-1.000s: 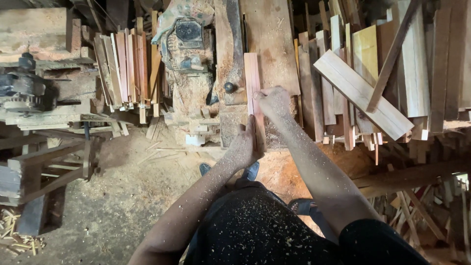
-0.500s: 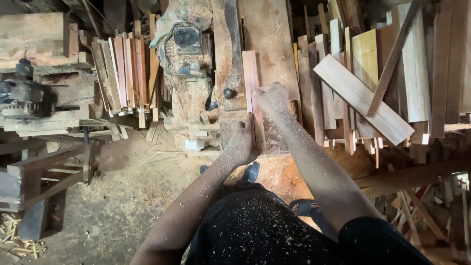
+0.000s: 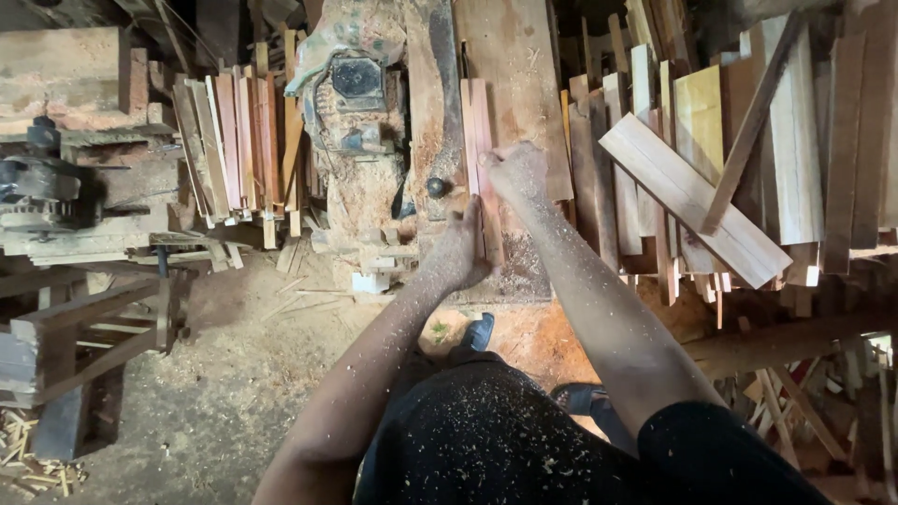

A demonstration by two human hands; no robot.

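A narrow reddish wooden strip (image 3: 477, 122) lies lengthwise on the sawdust-covered machine table (image 3: 514, 56). My left hand (image 3: 458, 248) presses on the strip's near end, fingers flat along it. My right hand (image 3: 513, 173) rests on the strip further along, fingers curled over its right edge. Both forearms are dusted with sawdust. A dark knob (image 3: 436, 187) sits just left of the strip, beside the green motor housing (image 3: 351, 89).
Stacks of cut wooden slats (image 3: 238, 140) lean at the left of the machine. Many loose boards (image 3: 692, 196) are piled at the right. An old metal machine (image 3: 37, 187) and wooden frames stand at the far left. Sawdust covers the floor (image 3: 234, 393).
The strip and both hands have shifted slightly forward along the table; my left hand now lies nearer the strip's end. The view has tilted a little.
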